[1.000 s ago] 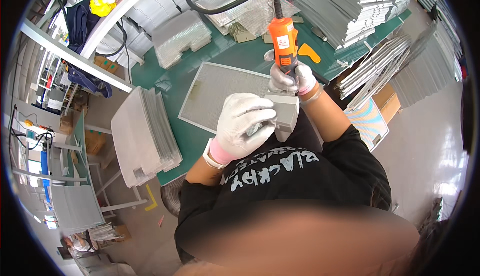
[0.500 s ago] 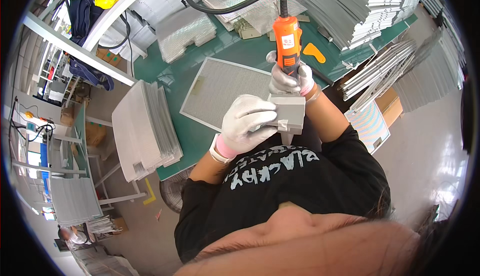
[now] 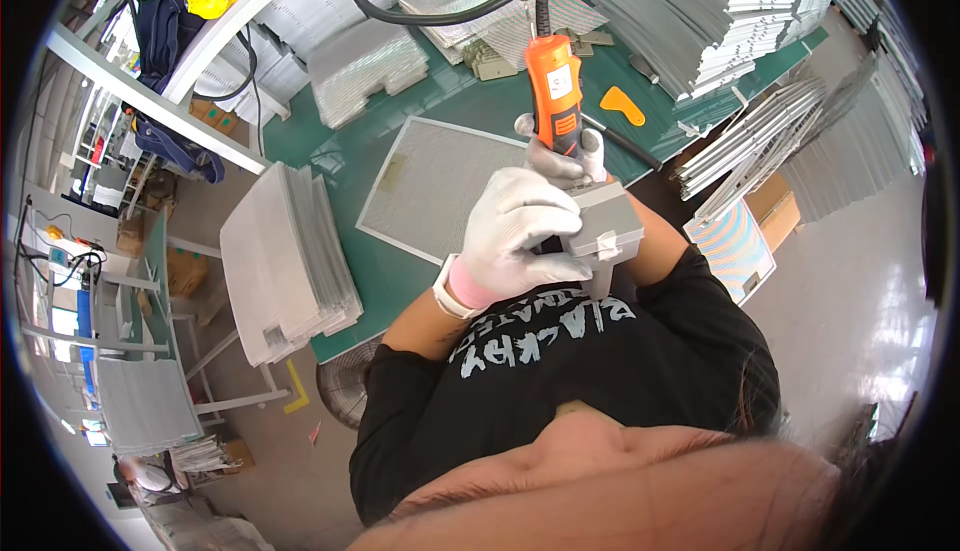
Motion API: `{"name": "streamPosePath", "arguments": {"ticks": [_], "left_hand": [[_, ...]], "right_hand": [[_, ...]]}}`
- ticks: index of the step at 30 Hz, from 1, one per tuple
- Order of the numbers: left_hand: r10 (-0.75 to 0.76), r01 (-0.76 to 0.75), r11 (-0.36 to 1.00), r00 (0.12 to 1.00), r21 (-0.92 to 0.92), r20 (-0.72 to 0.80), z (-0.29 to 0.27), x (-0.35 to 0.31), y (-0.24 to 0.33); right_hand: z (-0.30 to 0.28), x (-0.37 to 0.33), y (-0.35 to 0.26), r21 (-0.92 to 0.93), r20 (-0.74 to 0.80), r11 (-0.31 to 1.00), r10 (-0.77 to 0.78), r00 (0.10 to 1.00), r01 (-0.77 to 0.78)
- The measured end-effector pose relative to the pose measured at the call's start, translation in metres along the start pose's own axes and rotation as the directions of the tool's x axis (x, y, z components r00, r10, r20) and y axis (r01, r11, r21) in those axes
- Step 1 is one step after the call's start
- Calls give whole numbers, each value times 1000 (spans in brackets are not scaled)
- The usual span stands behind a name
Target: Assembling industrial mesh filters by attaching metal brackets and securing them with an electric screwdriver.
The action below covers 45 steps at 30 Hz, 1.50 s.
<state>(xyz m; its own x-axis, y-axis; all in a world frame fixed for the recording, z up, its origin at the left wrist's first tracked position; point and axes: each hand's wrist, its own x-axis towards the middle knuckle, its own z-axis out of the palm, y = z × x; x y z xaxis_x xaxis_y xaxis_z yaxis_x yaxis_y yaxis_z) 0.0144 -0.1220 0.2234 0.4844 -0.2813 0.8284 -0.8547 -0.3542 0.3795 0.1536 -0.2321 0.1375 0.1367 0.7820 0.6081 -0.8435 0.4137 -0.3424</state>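
Note:
My left hand (image 3: 515, 226), in a white glove, is closed on the left side of a small grey box (image 3: 612, 216), fingers over the top edge and thumb below. Whether it also pinches something small there is hidden. A whitish patch shows on the box's front, and a short grey piece juts out beneath. My right hand (image 3: 562, 163), gloved too, is wrapped round the lower end of an upright orange electric screwdriver (image 3: 555, 86), just beyond the box. The tool's tip is out of sight. A black cable (image 3: 440, 21) runs from its top.
A mesh panel (image 3: 440, 186) in a thin frame lies on the green table (image 3: 345, 156). Stacked panels (image 3: 285, 261) stand at the left, with larger stacks (image 3: 690, 21) at the far right. An orange-yellow flat piece (image 3: 622, 106) and a dark rod (image 3: 625, 146) lie near the screwdriver.
The grey box has shifted right and turned, and my left hand has followed it. My right hand and the screwdriver have moved slightly left, the tool leaning more.

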Motion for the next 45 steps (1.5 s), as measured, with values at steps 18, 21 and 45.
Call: {"name": "streamPosePath", "arguments": {"ticks": [18, 21, 45], "left_hand": [[52, -18, 982, 983, 187, -179, 40, 20, -2], [-170, 170, 983, 985, 66, -4, 32, 23, 3], [-118, 120, 967, 993, 225, -24, 46, 22, 4]], "right_hand": [[-3, -3, 24, 157, -206, 949, -240, 949, 275], [-2, -11, 21, 209, -210, 945, -208, 955, 251], [-36, -41, 37, -321, -542, 911, -402, 738, 260]]}}
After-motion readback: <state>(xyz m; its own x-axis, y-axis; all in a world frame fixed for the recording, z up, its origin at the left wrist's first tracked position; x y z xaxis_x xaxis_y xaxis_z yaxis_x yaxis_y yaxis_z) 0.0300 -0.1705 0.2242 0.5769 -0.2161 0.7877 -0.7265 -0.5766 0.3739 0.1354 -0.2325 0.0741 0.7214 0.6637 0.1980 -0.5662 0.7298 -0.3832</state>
